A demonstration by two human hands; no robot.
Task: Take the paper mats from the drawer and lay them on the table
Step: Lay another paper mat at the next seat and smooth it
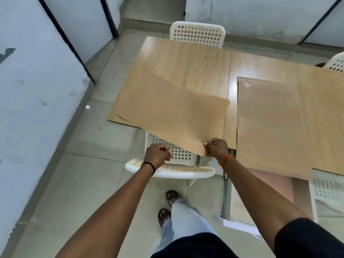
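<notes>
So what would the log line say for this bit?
step: laying mat | right hand: pinching corner of paper mat | left hand: closed, off mat | second mat: flat on table

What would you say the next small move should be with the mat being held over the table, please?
Probably slide the held mat forward and lower it flat: the right hand pinches its near corner, which overhangs the table edge above a chair.

Pale glossy floor tiles (104,146) are seen, with a light glare spot. Scuffed white wall panels (37,90) are framed by black strips. White perforated chairs (197,34) are set around a wood-grain desk (186,60), possibly two desks joined.
</notes>
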